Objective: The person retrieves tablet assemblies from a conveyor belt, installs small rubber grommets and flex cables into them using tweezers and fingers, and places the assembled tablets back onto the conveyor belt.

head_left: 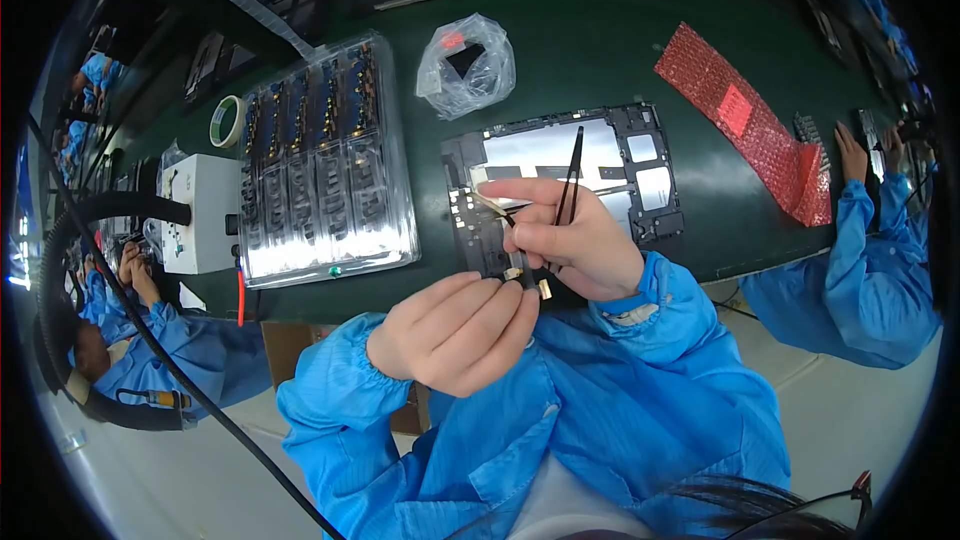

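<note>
Two hands in close grip over the near-left part of an opened device frame [655, 186].
The left hand [458, 330], at the frame's near edge, is closed in a pinch on a small flex strip [545, 289] with gold-coloured ends, presumably by the fingertips to spare it bending. The right hand [582, 242], above the frame, grips dark tweezers [574, 165] among its fingers, points upward, probably to free thumb and forefinger; whether these also pinch the strip cannot be told. Left of the frame lies a clear tray [404, 225] of dark parts, its compartments likely keeping them sorted; beyond the frame, a clear plastic bag [487, 88]; right of it, red bubble wrap [752, 132], all on the green desk [590, 50].
</note>
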The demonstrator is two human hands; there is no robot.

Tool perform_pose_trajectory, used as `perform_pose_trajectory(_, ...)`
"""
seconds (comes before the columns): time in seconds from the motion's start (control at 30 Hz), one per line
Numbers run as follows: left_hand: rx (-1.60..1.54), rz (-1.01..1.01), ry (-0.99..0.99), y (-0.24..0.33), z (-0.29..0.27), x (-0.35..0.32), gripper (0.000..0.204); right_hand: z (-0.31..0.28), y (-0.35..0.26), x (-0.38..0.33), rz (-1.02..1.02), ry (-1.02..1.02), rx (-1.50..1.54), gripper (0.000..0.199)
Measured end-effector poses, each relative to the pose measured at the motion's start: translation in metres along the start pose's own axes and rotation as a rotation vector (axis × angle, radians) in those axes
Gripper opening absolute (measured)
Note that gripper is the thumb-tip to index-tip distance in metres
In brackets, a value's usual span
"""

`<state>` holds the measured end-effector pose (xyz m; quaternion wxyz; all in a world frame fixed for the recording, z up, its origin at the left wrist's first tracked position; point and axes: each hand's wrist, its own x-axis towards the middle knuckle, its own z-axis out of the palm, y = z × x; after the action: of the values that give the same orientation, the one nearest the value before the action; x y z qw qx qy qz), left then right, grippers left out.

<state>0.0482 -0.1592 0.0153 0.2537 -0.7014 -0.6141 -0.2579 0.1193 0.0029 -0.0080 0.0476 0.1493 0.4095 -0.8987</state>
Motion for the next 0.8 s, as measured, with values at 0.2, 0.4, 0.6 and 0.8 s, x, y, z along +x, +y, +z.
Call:
perform_pose_trajectory(0.2,-0.251,-0.308,-0.021,-0.008,-0.004,0.011,0.022,0.007,-0.005,-0.006,-0.073,0.058,-0.239,0.05)
perform_pose_trajectory(0.4,-0.17,-0.436,-0.047,-0.019,0.0,0.017,0.027,0.007,-0.002,-0.008,-0.199,0.128,-0.364,0.01)
perform_pose_trajectory(0.6,-0.146,-0.416,-0.037,-0.02,-0.001,0.016,0.03,0.011,-0.003,-0.015,-0.561,0.102,-0.821,0.021)
perform_pose_trajectory(0.8,-0.005,-0.34,-0.042,-0.013,-0.001,0.016,0.027,0.01,0.006,-0.017,-0.828,0.184,-1.016,0.017)
